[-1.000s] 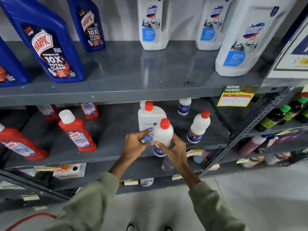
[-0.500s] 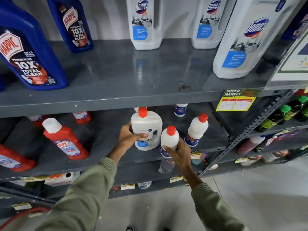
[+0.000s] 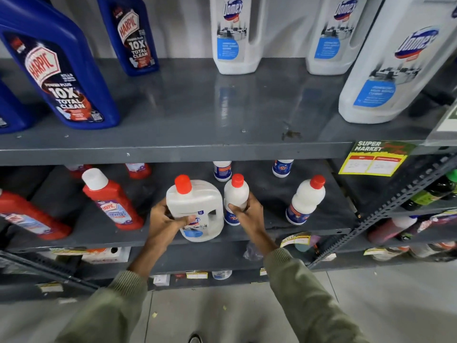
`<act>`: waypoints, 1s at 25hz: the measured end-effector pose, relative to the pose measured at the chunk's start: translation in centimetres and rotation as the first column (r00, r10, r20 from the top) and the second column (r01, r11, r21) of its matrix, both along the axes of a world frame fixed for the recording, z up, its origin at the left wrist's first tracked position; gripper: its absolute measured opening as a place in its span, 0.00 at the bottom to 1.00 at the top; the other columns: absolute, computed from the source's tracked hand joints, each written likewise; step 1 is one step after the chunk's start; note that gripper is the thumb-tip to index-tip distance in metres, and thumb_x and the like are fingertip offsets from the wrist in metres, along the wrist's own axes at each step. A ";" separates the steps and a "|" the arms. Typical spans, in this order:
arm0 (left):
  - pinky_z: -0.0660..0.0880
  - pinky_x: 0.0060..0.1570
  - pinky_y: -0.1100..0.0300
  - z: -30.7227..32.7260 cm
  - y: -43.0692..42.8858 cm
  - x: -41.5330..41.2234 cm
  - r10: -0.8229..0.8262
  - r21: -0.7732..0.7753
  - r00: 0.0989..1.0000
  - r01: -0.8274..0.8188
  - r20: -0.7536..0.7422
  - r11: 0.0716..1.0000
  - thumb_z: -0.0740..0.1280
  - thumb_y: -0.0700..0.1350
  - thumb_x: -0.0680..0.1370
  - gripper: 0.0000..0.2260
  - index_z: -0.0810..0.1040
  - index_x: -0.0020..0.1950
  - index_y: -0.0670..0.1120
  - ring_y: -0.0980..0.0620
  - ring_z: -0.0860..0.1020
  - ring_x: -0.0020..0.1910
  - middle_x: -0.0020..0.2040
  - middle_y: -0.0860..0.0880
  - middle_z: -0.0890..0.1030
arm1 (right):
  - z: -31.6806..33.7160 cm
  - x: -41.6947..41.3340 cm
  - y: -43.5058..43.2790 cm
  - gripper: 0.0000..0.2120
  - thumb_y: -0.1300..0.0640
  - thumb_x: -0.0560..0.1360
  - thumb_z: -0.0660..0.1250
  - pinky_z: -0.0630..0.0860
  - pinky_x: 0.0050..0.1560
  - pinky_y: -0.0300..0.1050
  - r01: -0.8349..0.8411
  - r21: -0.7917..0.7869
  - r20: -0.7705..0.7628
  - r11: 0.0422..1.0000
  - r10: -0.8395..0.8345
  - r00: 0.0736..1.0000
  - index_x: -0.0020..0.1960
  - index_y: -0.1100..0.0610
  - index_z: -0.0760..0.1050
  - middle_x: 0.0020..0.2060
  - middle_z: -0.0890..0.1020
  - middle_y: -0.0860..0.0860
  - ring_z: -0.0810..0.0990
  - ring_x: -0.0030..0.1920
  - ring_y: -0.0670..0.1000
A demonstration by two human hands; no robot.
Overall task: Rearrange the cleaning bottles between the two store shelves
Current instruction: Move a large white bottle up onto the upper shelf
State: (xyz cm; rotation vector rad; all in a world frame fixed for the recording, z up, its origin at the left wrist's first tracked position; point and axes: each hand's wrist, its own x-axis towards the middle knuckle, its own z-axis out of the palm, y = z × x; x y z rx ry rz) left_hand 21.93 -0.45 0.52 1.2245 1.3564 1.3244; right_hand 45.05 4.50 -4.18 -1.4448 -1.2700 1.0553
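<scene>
My left hand (image 3: 165, 222) grips a squat white Domex jug (image 3: 197, 206) with a red cap, at the front of the lower shelf (image 3: 272, 231). Just right of it, my right hand (image 3: 246, 211) is closed around a small round white bottle (image 3: 236, 194), also red-capped. The two bottles are side by side, nearly touching. A similar small white bottle (image 3: 305, 200) stands free further right on the same shelf. The upper shelf (image 3: 197, 147) holds large blue Harpic jugs (image 3: 59, 70) on the left and tall white Domex jugs (image 3: 390, 70) on the right.
Red Harpic bottles (image 3: 112, 200) with white caps stand left on the lower shelf. Two small white bottles (image 3: 282, 167) sit at its back. A yellow price tag (image 3: 373, 160) hangs on the upper shelf edge. Dark green-capped bottles (image 3: 430, 191) fill the neighbouring rack. Grey floor below.
My left hand has shifted its hold lower on the Domex jug, thumb over its label. My right hand has closed further around the small white bottle, now close beside the jug.
</scene>
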 end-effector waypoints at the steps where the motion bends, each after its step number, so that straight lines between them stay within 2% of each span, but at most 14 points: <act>1: 0.84 0.40 0.60 0.4 -0.5 -0.1 -0.003 0.009 1.000 0.003 0.011 1.000 0.79 0.27 0.60 0.24 0.81 0.50 0.48 0.55 0.86 0.44 0.42 0.56 0.88 | 0.1 -0.6 0.2 0.28 0.61 0.69 0.78 0.77 0.53 0.34 -0.033 0.004 -0.007 0.999 0.033 0.999 0.67 0.54 0.74 0.56 0.82 0.47 0.82 0.56 0.48; 3: 0.84 0.41 0.58 1.2 -1.3 -0.1 -0.018 0.046 1.000 0.017 0.025 0.999 0.81 0.32 0.58 0.24 0.82 0.51 0.48 0.52 0.87 0.46 0.44 0.55 0.88 | 0.0 -1.6 0.2 0.27 0.60 0.69 0.78 0.81 0.56 0.42 -0.096 0.009 -0.004 0.995 0.096 0.995 0.65 0.53 0.73 0.56 0.82 0.46 0.82 0.55 0.47; 5: 0.84 0.42 0.56 2.3 -2.1 0.4 -0.035 0.079 0.999 0.032 0.041 0.996 0.83 0.37 0.57 0.25 0.83 0.50 0.50 0.50 0.87 0.48 0.46 0.54 0.89 | 0.2 -2.1 0.3 0.26 0.60 0.69 0.78 0.83 0.54 0.48 -0.156 0.004 0.020 0.988 0.156 0.988 0.63 0.52 0.72 0.55 0.82 0.47 0.83 0.55 0.50; 7: 0.84 0.42 0.56 3.4 -2.7 1.0 -0.053 0.101 0.997 0.046 0.065 0.994 0.82 0.42 0.57 0.22 0.85 0.49 0.54 0.50 0.87 0.48 0.47 0.54 0.89 | 0.9 -1.9 0.2 0.27 0.60 0.71 0.77 0.81 0.56 0.45 -0.203 -0.033 0.042 0.979 0.204 0.978 0.67 0.54 0.71 0.60 0.82 0.51 0.82 0.61 0.54; 9: 0.85 0.43 0.55 4.5 -3.3 1.5 -0.067 0.111 0.995 0.059 0.071 0.992 0.81 0.45 0.57 0.22 0.85 0.48 0.56 0.49 0.87 0.48 0.47 0.54 0.89 | 2.1 -0.9 -0.8 0.31 0.61 0.74 0.74 0.75 0.64 0.45 -0.192 -0.026 0.051 0.981 0.193 0.980 0.74 0.54 0.67 0.69 0.78 0.51 0.77 0.68 0.50; 11: 0.85 0.43 0.54 5.9 -4.0 2.0 -0.071 0.115 0.995 0.063 0.066 0.991 0.81 0.46 0.56 0.21 0.85 0.48 0.57 0.48 0.87 0.49 0.47 0.54 0.89 | 4.0 0.9 -3.0 0.25 0.59 0.80 0.67 0.70 0.74 0.47 -0.066 0.143 -0.013 0.987 0.069 0.998 0.75 0.55 0.67 0.72 0.75 0.49 0.72 0.71 0.44; 12: 0.85 0.43 0.53 6.5 -4.3 2.2 -0.081 0.120 0.995 0.073 0.059 0.990 0.81 0.47 0.56 0.21 0.85 0.48 0.57 0.48 0.87 0.49 0.47 0.54 0.89 | 5.1 1.7 -4.3 0.20 0.56 0.82 0.64 0.70 0.74 0.49 -0.023 0.257 -0.079 0.966 0.044 0.996 0.74 0.54 0.70 0.72 0.76 0.48 0.73 0.72 0.45; 14: 0.85 0.43 0.52 8.0 -4.9 2.7 -0.112 0.139 0.993 0.105 0.041 0.985 0.81 0.47 0.56 0.21 0.85 0.48 0.57 0.47 0.87 0.48 0.47 0.53 0.89 | 8.0 2.4 -7.1 0.19 0.48 0.83 0.59 0.74 0.70 0.48 -0.085 0.408 -0.116 0.909 0.144 0.983 0.71 0.51 0.73 0.69 0.79 0.46 0.76 0.71 0.48; 16: 0.85 0.42 0.54 10.0 -5.7 3.5 -0.155 0.178 0.988 0.147 0.031 0.973 0.81 0.47 0.57 0.20 0.85 0.48 0.56 0.48 0.87 0.49 0.47 0.52 0.89 | 10.9 2.3 -9.9 0.20 0.45 0.83 0.58 0.76 0.65 0.41 -0.216 0.460 -0.056 0.861 0.272 0.961 0.73 0.49 0.70 0.68 0.78 0.43 0.77 0.69 0.47; 18: 0.84 0.41 0.58 12.4 -6.3 4.4 -0.194 0.231 0.980 0.179 0.041 0.956 0.81 0.46 0.58 0.20 0.85 0.48 0.57 0.50 0.87 0.48 0.47 0.53 0.89 | 13.6 1.7 -11.7 0.20 0.44 0.82 0.59 0.76 0.61 0.34 -0.223 0.468 -0.041 0.855 0.273 0.961 0.74 0.45 0.67 0.66 0.78 0.36 0.78 0.66 0.42; 20: 0.83 0.41 0.59 15.2 -6.7 5.3 -0.229 0.284 0.972 0.207 0.046 0.936 0.81 0.45 0.58 0.20 0.85 0.48 0.57 0.50 0.87 0.48 0.47 0.53 0.89 | 16.5 1.5 -12.4 0.21 0.42 0.81 0.59 0.77 0.57 0.33 -0.140 0.525 -0.056 0.839 0.198 0.979 0.72 0.46 0.68 0.60 0.80 0.34 0.80 0.59 0.38; 23: 0.83 0.41 0.59 20.6 -6.6 6.3 -0.262 0.355 0.964 0.231 0.041 0.906 0.81 0.45 0.58 0.18 0.86 0.46 0.55 0.50 0.87 0.47 0.45 0.53 0.89 | 21.6 2.0 -12.1 0.22 0.46 0.82 0.59 0.77 0.53 0.34 -0.046 0.633 -0.093 0.772 0.135 0.986 0.71 0.56 0.69 0.56 0.82 0.38 0.81 0.54 0.40; 25: 0.83 0.41 0.59 24.7 -5.8 6.7 -0.284 0.413 0.959 0.251 0.020 0.875 0.81 0.43 0.59 0.17 0.86 0.46 0.54 0.50 0.87 0.46 0.45 0.53 0.89 | 25.5 2.5 -11.3 0.18 0.53 0.83 0.59 0.79 0.54 0.40 -0.026 0.689 -0.118 0.724 0.148 0.982 0.71 0.59 0.69 0.58 0.83 0.47 0.82 0.56 0.47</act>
